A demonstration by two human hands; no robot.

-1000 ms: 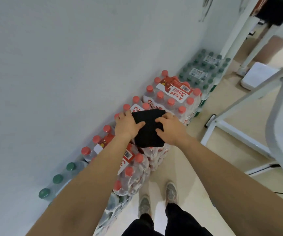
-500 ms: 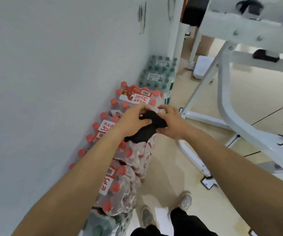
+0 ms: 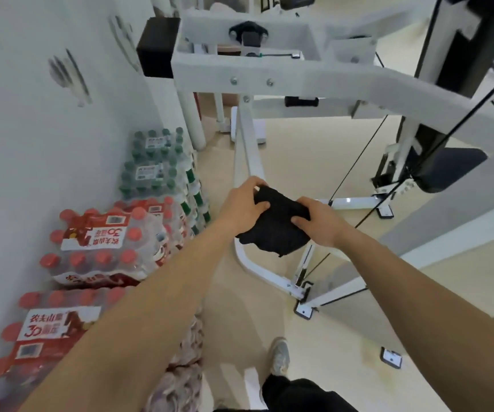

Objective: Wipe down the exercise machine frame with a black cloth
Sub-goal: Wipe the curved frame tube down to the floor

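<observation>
A black cloth (image 3: 275, 224) hangs bunched in the air between both hands, in front of the white exercise machine frame (image 3: 269, 69). My left hand (image 3: 245, 203) grips its left upper part with curled fingers. My right hand (image 3: 320, 221) grips its right side, thumb on the near face. The cloth's lower edge droops below the hands. The frame's thick horizontal beam runs across the top of the view, and a slanted white leg (image 3: 248, 150) drops from it to the floor just behind the cloth. The cloth is apart from the frame.
Shrink-wrapped packs of red-capped bottles (image 3: 105, 239) and green-capped bottles (image 3: 156, 162) line the white wall on the left. Black cables (image 3: 358, 162) cross on the right, near a black padded seat (image 3: 448, 168). My shoes (image 3: 278, 355) stand on a beige floor.
Both hands have lifted the cloth off the bottle packs and carried it right, in front of the machine. The view has turned from the wall toward the frame.
</observation>
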